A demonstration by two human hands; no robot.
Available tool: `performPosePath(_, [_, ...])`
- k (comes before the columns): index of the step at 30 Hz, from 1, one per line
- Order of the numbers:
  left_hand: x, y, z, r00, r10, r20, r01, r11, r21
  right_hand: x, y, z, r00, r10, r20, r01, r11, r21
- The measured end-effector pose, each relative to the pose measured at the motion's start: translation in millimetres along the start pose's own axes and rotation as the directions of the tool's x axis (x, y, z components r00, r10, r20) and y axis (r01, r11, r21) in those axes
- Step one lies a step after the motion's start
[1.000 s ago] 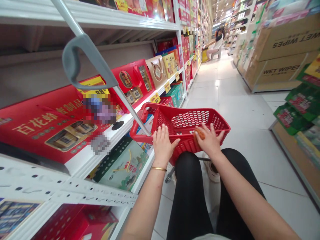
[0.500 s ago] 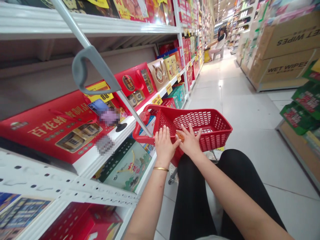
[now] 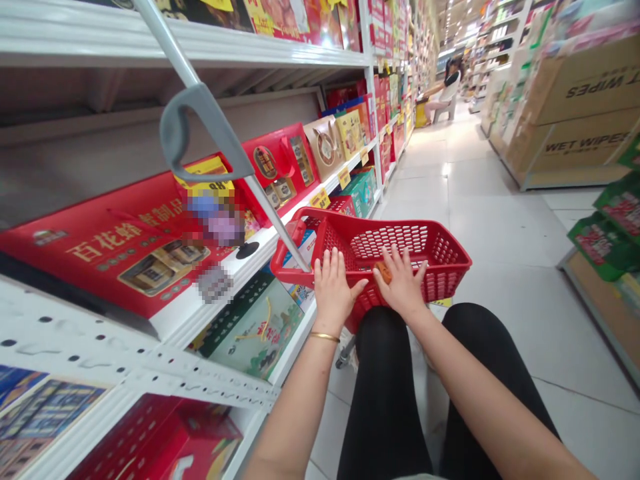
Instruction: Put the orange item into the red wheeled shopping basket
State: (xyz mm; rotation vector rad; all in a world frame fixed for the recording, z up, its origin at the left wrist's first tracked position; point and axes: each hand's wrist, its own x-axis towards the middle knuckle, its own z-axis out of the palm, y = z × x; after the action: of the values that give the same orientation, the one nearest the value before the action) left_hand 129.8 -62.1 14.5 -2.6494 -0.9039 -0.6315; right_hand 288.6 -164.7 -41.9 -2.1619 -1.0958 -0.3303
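Observation:
Both hands lie on the near rim of a red shopping basket [image 3: 440,277] with perforated sides. My left hand [image 3: 331,287], with a gold bangle at the wrist, rests flat near the basket's left end, fingers stretched and thumb out. To its right, my right hand [image 3: 404,283] lies on the same rim with its fingers spread. Beside that hand's thumb shows a small orange-brown piece [image 3: 384,271] on the rim; I cannot make out what it is. A metal pole [image 3: 275,217] with a grey loop grip [image 3: 220,133] slants up and left from the basket's left end.
White shelving [image 3: 200,53] with gift boxes runs along the left, including a large red box [image 3: 100,260] and a green box [image 3: 260,330]. Wet wipes cartons [image 3: 585,140] and green packs [image 3: 603,243] stand right. A seated person [image 3: 447,90] is farther down the tiled aisle [image 3: 425,180].
My right hand has slid right along the rim, farther from my left hand. The thumbs, close together before, are now apart. The view has shifted slightly.

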Motion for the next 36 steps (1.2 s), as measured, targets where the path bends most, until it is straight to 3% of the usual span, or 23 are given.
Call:
performPosePath(3, [0.3,-0.8,0.2,1.0,0.014,0.005,-0.014,1.0,0.014,0.8,-10.1,0.4,0.999,-0.044,0.027,0.044,0.999,-0.001])
performPosePath(7, [-0.2,0.1,0.1,1.0,0.002,-0.002,-0.002,1.0,0.027,1.3,16.5,-10.4,0.998,-0.046,0.041,0.047,0.998,-0.032])
performPosePath(11, [-1.6,1.6,-1.5,1.0,0.01,0.0,-0.01,1.0,0.011,1.0,55.0,-21.3,0.992,0.124,-0.03,-0.127,0.988,-0.088])
performPosePath(13, [-2.1,1.9,-2.3,1.0,0.009,-0.004,-0.009,1.0,0.002,1.9,57.3,-21.3,0.98,0.188,-0.058,-0.193,0.977,-0.089])
performPosePath(16, [-2.3,2.0,-2.9,1.0,-0.003,-0.006,0.003,1.0,0.001,1.5,27.9,-11.2,0.992,0.121,-0.042,-0.123,0.991,-0.052])
performPosePath(20, [-1.8,1.7,-3.0,1.0,-0.005,0.016,0.005,1.0,0.024,0.0,-36.5,8.3,0.989,-0.141,0.04,0.139,0.989,0.042])
performPosePath(23, [-1.6,0.3,-2.2,1.0,-0.001,0.022,0.0,0.999,0.036,2.7,-53.4,11.7,0.979,-0.195,0.059,0.192,0.98,0.054])
performPosePath(25, [-1.9,-0.5,-1.4,1.0,0.007,0.017,-0.007,0.999,0.032,3.9,-38.2,6.7,0.984,-0.167,0.066,0.165,0.986,0.034])
performPosePath(27, [-2.6,-0.9,-0.6,1.0,0.007,0.008,-0.007,1.0,0.025,3.3,-7.0,-2.5,0.995,-0.088,0.055,0.088,0.996,-0.006])
performPosePath(31, [-3.6,-0.1,-0.6,1.0,-0.003,0.004,0.003,1.0,0.004,2.9,52.8,-21.7,0.985,0.169,-0.034,-0.172,0.98,-0.103])
performPosePath(33, [-3.5,0.6,-1.2,1.0,-0.01,0.003,0.01,1.0,-0.003,4.7,57.1,-23.4,0.974,0.222,-0.054,-0.227,0.967,-0.116])
performPosePath(36, [-2.7,1.3,-2.2,1.0,-0.024,0.005,0.024,1.0,-0.002,6.3,23.9,-11.7,0.993,0.116,-0.016,-0.117,0.991,-0.062])
